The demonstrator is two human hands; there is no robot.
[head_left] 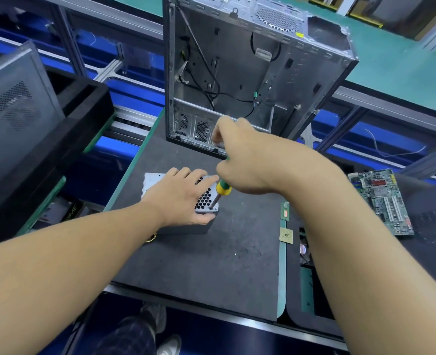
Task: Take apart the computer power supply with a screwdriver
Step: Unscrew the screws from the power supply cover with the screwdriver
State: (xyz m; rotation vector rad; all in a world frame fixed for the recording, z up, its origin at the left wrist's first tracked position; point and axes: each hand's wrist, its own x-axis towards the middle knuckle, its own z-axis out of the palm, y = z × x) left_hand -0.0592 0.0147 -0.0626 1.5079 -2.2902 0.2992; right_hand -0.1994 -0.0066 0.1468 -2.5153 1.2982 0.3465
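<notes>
A small grey metal power supply (152, 181) with a honeycomb fan grille lies on the dark mat in the middle of the bench. My left hand (183, 196) lies flat over its top, fingers spread across the grille and thumb down the near side. My right hand (240, 160) grips the handle of a green and yellow screwdriver (222, 188), most of the handle hidden in the fist. The screwdriver stands nearly upright, its tip set in a screw at the near right corner of the grille.
An open, emptied computer case (237, 73) stands upright just behind the hands. A motherboard (383, 201) lies at the right, a CPU chip (286, 235) and a memory stick (285, 211) between the mats. Another case (14, 106) rests on a black tray at the left.
</notes>
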